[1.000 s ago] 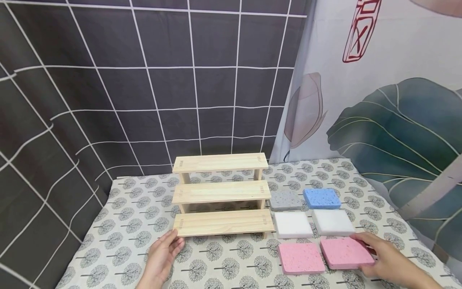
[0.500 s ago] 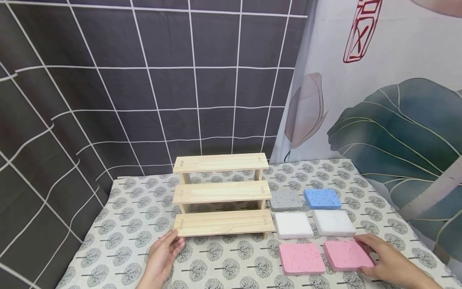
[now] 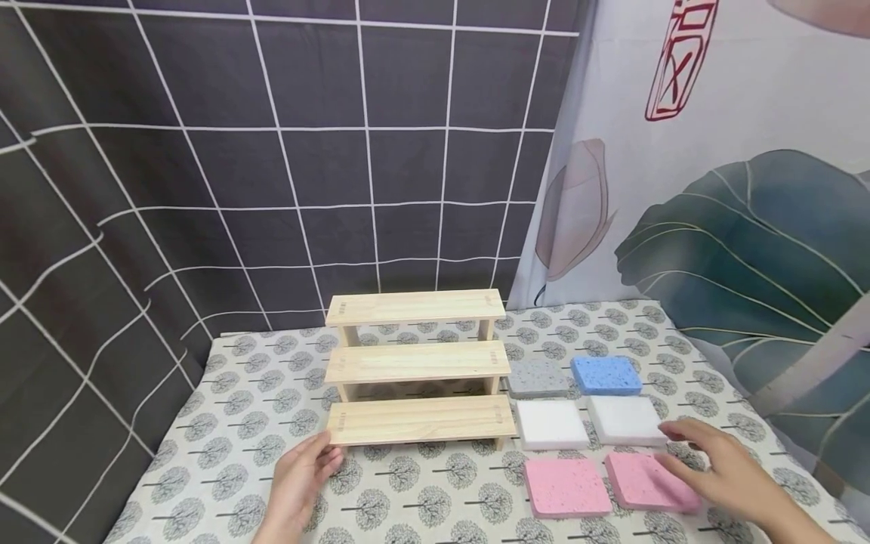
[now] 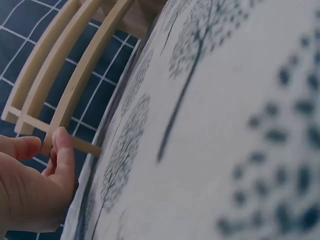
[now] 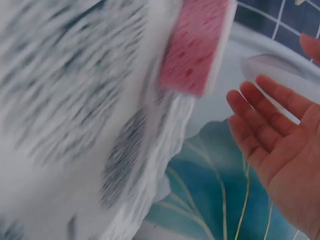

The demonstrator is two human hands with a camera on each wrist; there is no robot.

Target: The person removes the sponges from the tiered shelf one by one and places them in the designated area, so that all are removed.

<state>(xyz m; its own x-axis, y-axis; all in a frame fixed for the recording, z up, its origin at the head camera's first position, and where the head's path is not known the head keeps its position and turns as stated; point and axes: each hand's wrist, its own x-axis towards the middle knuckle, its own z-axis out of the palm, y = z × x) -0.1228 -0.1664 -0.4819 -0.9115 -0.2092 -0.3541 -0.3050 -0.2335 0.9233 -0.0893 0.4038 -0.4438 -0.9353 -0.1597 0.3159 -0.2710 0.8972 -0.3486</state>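
A three-tier wooden shelf stands on the cloth-covered table. At the left end of its lowest board, my left hand pinches the corner between thumb and fingers, with the board's end partly hidden by them in the left wrist view. Over the right-hand pink sponge hovers my right hand, its fingers apart and holding nothing. That sponge lies flat; its right edge is close below the thumb. A second pink sponge lies just left of it. The right wrist view shows the right palm with fingers extended, away from a pink sponge.
Behind the pink sponges lie two white sponges, side by side. Farther back are a grey sponge beside the shelf and a blue sponge. A dark grid-patterned curtain hangs behind the table.
My right hand has let go of the right-hand pink sponge and lifted off it, after shifting it slightly right. My left hand has moved only a little at the shelf corner.
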